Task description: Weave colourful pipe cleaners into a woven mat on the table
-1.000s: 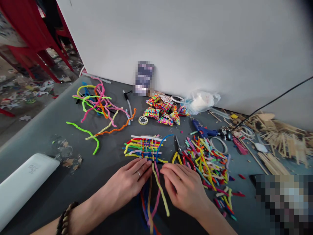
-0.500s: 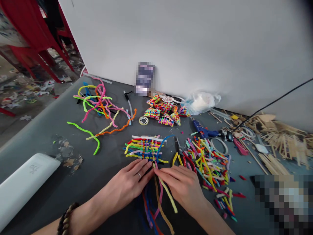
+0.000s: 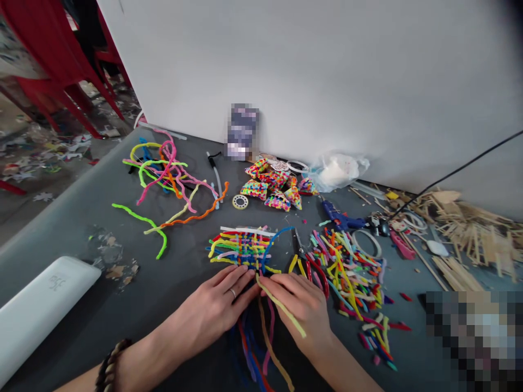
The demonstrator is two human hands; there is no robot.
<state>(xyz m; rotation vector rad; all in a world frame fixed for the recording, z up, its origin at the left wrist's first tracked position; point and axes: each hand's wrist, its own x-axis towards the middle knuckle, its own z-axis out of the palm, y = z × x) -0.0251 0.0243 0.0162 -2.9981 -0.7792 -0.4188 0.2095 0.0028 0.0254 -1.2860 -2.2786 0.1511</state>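
Observation:
A woven piece of colourful fuzzy stems point(image 3: 241, 247) lies on the dark table in front of my hands. My left hand point(image 3: 224, 291) presses its fingers together on the lower edge of the weave. Close beside it, my right hand point(image 3: 296, 299) has its fingers pinched at the same edge, by a pale yellow stem point(image 3: 286, 310) that runs down over its fingers. Brown, pink, blue and red stem ends point(image 3: 272, 354) hang toward me below the weave. A blue stem point(image 3: 267, 245) curves up at its right side.
Scissors point(image 3: 300, 247) and pliers point(image 3: 316, 269) lie beside a heap of cut stems point(image 3: 351, 272). Behind are small woven pouches point(image 3: 278, 185), a blue glue gun point(image 3: 341, 218) and wooden sticks point(image 3: 469, 234). Long stems point(image 3: 163, 169) and a white device point(image 3: 44, 310) are at the left.
My right hand has shifted slightly, and the pale yellow stem has swung right across its fingers. The blue stem's tip has moved right. My left hand has hardly moved.

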